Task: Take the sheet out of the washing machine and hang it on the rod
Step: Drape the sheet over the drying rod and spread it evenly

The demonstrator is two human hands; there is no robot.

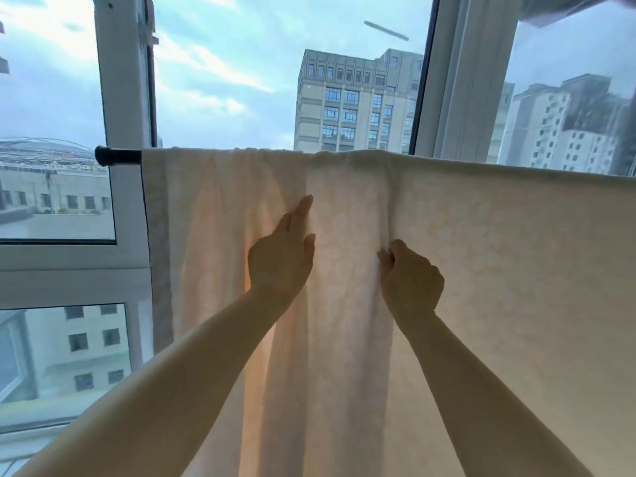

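Beyond the window [213, 80], tall buildings stand under a cloudy sky. Across the glass runs the rod [117, 155], its dark left end bare, and the sheet [499, 253] is already draped over it, hanging down in folds. The left hand [282, 253] lies flat on the cloth, fingers straight and together, likely smoothing a crease. The right hand [409, 273] has its fingers clamped on a pinch of sheet, probably tugging it even. No washing machine or other container shows.

Pale cream sheet [481, 270], faint blotchy pattern, draped over dark rod [118, 155]. Hangs in vertical folds, backlit. Only rod's left end shows.
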